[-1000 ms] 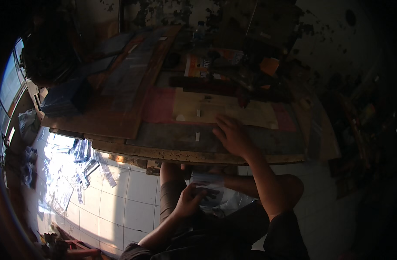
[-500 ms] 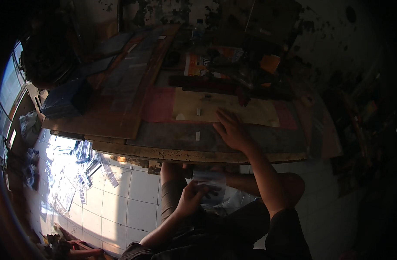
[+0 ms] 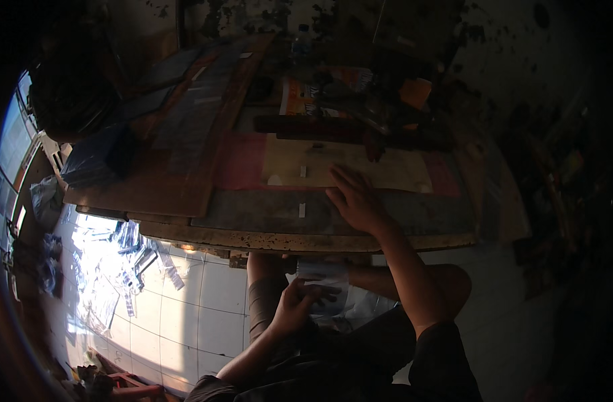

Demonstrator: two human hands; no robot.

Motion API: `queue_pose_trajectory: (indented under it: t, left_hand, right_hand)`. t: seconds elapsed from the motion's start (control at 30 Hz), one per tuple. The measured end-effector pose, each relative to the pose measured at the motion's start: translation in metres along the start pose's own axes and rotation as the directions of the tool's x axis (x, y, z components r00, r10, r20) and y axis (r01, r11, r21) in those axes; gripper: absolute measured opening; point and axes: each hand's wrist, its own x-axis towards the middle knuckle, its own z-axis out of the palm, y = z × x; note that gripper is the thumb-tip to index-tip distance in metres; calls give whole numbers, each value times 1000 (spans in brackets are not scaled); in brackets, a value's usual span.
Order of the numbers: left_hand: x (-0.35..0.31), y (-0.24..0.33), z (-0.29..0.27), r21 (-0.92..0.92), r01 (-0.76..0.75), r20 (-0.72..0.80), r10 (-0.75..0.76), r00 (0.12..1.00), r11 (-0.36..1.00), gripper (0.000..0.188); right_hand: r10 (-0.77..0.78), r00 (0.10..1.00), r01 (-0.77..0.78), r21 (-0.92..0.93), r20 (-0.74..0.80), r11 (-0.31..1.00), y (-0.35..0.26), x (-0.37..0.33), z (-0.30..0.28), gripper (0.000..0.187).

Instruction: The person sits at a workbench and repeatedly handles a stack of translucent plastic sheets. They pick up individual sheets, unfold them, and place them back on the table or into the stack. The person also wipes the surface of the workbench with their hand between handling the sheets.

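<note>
My right hand [image 3: 356,199] rests on the worktable with its fingers spread. Its fingertips lie on the near edge of a pale yellow sheet [image 3: 387,173], which is on top of a pink sheet [image 3: 241,161]. Two small light strips lie left of this hand: one strip [image 3: 303,171] on the yellow sheet, the other strip [image 3: 302,210] on the dark tabletop. Below the table edge, over my lap, my left hand [image 3: 298,305] is closed on a clear plastic sheet [image 3: 323,271]. Some of its fingers show against the plastic; the exact grip is dim.
A dark bar with a metal mechanism [image 3: 320,125] stands behind the yellow sheet. On the table's left lie a brown board [image 3: 179,191] and a dark blue plastic-wrapped stack [image 3: 95,157]. Plastic scraps [image 3: 125,258] litter the sunlit tiled floor. An orange printed packet [image 3: 296,97] sits farther back.
The view has shifted slightly. My right hand stays at the yellow sheet and my left hand stays with the clear plastic sheet, with little visible movement.
</note>
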Motion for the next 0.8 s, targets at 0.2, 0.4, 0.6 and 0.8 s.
queue_pose_trajectory:
  t: [0.2,0.4,0.6,0.8]
  left_hand:
    - [0,-3,0,-36,2,-4,-2,1000,999,30]
    - [1,-3,0,16,35,0,-35,999,999,31]
    - [3,0,2,28,75,-24,-74,997,997,30]
    - [2,1,0,24,76,-36,-76,996,997,30]
  right_hand:
    - [-9,1000,8,-26,-10,1000,-1,0,0,53]
    - [18,1000,-18,-17,-9,1000,-5,-1,-1,52]
    - [4,1000,-5,-44,-30,999,-3,-3,-1,51]
    - [-10,999,11,7,-51,1000,-9,0,-3,51]
